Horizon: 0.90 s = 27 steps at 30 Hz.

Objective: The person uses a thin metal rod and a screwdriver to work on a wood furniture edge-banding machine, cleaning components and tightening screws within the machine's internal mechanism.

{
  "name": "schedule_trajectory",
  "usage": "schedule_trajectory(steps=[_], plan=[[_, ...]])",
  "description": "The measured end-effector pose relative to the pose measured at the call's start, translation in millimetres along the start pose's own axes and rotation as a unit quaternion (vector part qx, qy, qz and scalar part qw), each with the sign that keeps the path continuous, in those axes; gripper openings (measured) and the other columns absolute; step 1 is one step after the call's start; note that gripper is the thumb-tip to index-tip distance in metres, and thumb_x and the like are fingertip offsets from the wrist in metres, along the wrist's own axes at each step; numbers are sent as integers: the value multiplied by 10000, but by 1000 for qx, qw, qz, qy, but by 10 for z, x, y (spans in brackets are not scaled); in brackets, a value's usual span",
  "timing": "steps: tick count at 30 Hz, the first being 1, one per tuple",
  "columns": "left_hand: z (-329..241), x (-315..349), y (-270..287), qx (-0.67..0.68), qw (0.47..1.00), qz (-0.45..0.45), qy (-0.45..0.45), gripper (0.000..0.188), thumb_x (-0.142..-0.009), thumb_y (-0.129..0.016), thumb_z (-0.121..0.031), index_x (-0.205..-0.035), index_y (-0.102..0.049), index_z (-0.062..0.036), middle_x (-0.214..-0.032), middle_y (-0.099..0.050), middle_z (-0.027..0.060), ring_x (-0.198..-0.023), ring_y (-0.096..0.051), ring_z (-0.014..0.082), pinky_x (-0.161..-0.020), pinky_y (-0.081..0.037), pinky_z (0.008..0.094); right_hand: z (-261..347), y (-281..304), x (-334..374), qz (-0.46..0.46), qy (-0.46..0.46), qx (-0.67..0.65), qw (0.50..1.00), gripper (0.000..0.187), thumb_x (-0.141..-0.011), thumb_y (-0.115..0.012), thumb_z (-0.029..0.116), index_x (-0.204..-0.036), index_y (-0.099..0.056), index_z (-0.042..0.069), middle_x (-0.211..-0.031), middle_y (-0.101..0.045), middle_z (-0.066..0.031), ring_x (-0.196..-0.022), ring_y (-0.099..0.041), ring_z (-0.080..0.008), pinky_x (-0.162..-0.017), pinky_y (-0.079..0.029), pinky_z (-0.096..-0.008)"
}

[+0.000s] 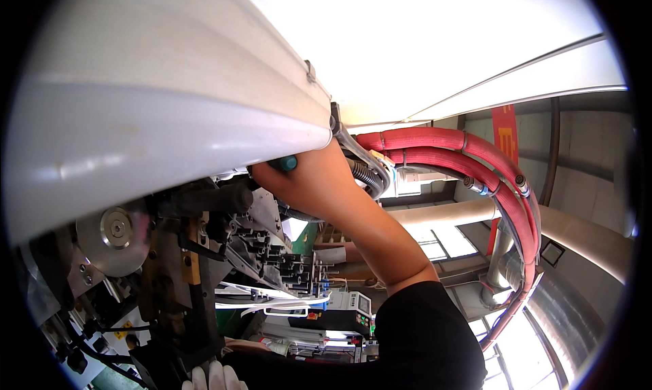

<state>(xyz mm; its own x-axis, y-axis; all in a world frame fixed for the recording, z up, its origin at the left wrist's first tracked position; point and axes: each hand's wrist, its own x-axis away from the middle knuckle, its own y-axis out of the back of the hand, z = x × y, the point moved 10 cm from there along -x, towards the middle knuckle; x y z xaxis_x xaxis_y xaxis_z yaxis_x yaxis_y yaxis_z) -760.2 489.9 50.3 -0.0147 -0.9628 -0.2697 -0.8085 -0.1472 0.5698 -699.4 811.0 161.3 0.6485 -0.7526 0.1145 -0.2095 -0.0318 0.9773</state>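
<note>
My bare right forearm rises from a black sleeve at the lower right toward the machine. My right hand (275, 178) is under the edge of a long white cover (170, 122), and its fingers are largely hidden. It appears closed round a dark handle with a teal round end (288, 163); the rest of that handle is out of sight. Only the white-gloved fingers of my left hand (214, 376) show at the lower edge. They lie side by side, stretched out, near a dark machine block (180, 322), with nothing visible in them.
Left of my arm are a round metal disc (117, 228), a dark cylinder (204, 201) and several black fittings (282, 261). A control box (339, 315) stands beyond. Thick red sleeved hoses (448, 139) arch down on the right, beside a large pipe (441, 215).
</note>
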Motion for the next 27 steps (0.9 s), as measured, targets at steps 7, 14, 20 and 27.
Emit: schedule_trajectory(steps=[7, 14, 20, 27], plan=[[3, 19, -3, 6, 1000, -8, 2, 234, -998, -583, -256, -1141, -691, -107, -1165, -722, 78, -1014, -704, 338, -679, -505, 459, 176, 64, 8, -7, 38, 13, 999, 154, -883, -742, 257, -844, -728, 108, -671, -685, -120, -573, -692, -338, -550, -568, -454], [1, 51, -46, 5, 1000, 1, -16, 252, -1003, -577, -271, -1161, -688, -109, -1175, -719, 74, -1019, -702, 341, -685, -503, 476, 299, 10, 27, 15, 52, 72, 996, 196, -904, -720, 273, -799, -720, 108, -612, -648, -117, -561, -681, -338, -544, -558, -454], [4, 107, -70, -2, 1000, 4, -14, 281, -1007, -574, -287, -1191, -693, -112, -1212, -713, 72, -1072, -691, 342, -746, -510, 486, 377, 79, -21, 34, 46, 85, 995, 203, -916, -710, 282, -806, -714, 110, -602, -642, -113, -564, -681, -338, -557, -561, -462], [14, 127, -61, 14, 1000, -2, 4, 280, -981, -631, -282, -1195, -700, -115, -1248, -705, 74, -1093, -681, 348, -753, -510, 492, 393, -72, -42, 106, 48, 107, 987, 150, -909, -711, 264, -909, -739, 117, -721, -692, -117, -630, -709, -341, -583, -577, -457]])
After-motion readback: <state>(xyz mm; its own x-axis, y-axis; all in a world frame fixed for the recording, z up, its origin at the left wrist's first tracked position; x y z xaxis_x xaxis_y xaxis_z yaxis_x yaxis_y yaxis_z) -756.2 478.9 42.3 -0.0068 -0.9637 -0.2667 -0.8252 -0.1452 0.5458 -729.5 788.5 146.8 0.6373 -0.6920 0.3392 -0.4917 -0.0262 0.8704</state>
